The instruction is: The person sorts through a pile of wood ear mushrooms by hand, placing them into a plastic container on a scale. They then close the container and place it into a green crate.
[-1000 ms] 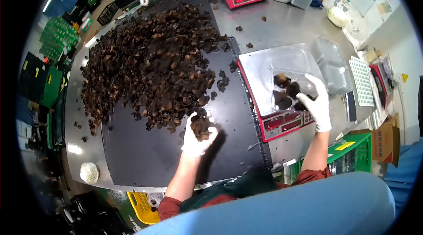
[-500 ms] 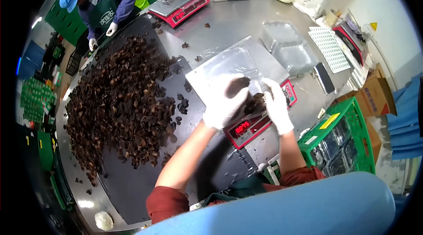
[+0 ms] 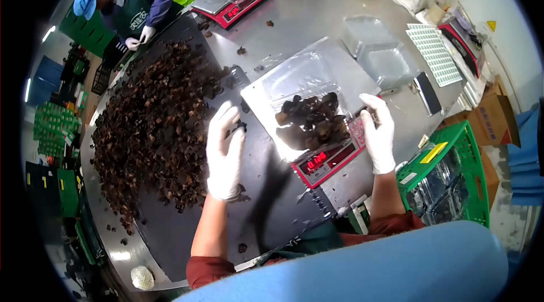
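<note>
My gloved left hand (image 3: 224, 157) hovers at the right edge of a big heap of dark brown wood ear mushrooms (image 3: 158, 126). Its thumb and fingers are apart, with a small dark piece showing beside the fingertips. At the right, my gloved right hand (image 3: 378, 137) is open next to the scale's keypad. Between the hands, a red digital scale (image 3: 316, 174) with a lit red display carries a clear plastic clamshell box (image 3: 303, 78), its lid folded back. Dark wood ear pieces (image 3: 314, 120) fill the box's near half.
Clear empty boxes (image 3: 385, 64) are stacked behind the scale, near a label sheet (image 3: 433, 52) and a phone (image 3: 426, 93). A green crate (image 3: 473, 183) of packed boxes stands right. Across the table, a co-worker (image 3: 133, 4) leans near a second scale (image 3: 241, 4).
My left hand has moved left from over the box to the heap's edge. My right hand has drawn back to the right, uncovering the filled box. The display reading has risen.
</note>
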A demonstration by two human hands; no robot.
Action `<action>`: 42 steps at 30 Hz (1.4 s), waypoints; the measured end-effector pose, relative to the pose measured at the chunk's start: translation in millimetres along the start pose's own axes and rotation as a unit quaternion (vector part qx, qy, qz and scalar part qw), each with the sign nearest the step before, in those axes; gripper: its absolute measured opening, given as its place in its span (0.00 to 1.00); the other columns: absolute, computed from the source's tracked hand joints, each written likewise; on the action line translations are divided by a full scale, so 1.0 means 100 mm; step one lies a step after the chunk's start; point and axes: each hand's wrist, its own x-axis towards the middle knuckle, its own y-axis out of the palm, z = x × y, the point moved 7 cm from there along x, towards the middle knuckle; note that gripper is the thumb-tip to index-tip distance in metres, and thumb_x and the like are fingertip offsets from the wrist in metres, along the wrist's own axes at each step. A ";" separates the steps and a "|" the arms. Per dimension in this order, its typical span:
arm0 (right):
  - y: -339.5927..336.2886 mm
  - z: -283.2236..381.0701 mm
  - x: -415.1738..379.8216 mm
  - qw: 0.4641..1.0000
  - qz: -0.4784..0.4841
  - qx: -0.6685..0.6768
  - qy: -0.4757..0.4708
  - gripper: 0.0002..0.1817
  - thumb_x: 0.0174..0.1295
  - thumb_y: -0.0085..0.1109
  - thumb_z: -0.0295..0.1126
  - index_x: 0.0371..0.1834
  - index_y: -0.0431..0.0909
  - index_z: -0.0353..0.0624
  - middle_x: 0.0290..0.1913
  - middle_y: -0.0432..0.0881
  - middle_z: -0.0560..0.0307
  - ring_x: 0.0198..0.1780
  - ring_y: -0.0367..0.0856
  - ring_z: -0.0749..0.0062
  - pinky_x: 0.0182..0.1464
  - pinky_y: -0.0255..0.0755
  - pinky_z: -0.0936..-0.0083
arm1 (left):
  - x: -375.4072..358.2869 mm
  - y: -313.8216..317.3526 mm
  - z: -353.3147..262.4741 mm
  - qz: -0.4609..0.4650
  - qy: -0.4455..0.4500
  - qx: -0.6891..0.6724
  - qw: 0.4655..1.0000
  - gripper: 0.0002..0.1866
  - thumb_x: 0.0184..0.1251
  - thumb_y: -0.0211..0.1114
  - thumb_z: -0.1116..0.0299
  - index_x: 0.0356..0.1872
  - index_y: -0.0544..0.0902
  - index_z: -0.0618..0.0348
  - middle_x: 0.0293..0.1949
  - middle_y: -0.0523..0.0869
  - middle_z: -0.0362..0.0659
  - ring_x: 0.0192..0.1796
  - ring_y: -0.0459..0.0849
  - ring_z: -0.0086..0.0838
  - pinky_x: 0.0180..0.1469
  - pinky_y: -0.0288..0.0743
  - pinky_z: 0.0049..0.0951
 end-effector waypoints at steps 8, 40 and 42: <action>0.30 0.87 -0.27 0.963 0.158 0.107 -0.189 0.15 0.45 0.62 0.19 0.40 0.82 0.36 0.40 0.85 0.49 0.41 0.84 0.57 0.49 0.76 0.67 | -1.26 -0.49 0.88 0.056 -0.051 0.419 0.905 0.29 0.56 0.71 0.62 0.59 0.77 0.59 0.59 0.76 0.55 0.61 0.72 0.50 0.65 0.66 0.44; 3.32 0.76 -2.14 0.839 0.486 -0.047 -0.240 0.06 0.63 0.54 0.34 0.38 0.75 0.45 0.34 0.80 0.53 0.31 0.82 0.58 0.32 0.78 0.66 | -2.41 -1.16 1.37 -0.205 -0.304 0.291 0.884 0.16 0.54 0.71 0.68 0.44 0.80 0.58 0.44 0.84 0.47 0.43 0.84 0.37 0.49 0.78 0.31; 3.34 0.77 -2.32 0.807 0.508 -0.115 -0.279 0.09 0.65 0.53 0.36 0.44 0.74 0.45 0.34 0.81 0.51 0.32 0.82 0.58 0.36 0.78 0.65 | -2.18 -1.32 1.19 -0.230 -0.271 0.354 0.865 0.21 0.56 0.70 0.66 0.52 0.80 0.54 0.45 0.83 0.46 0.45 0.84 0.38 0.47 0.79 0.33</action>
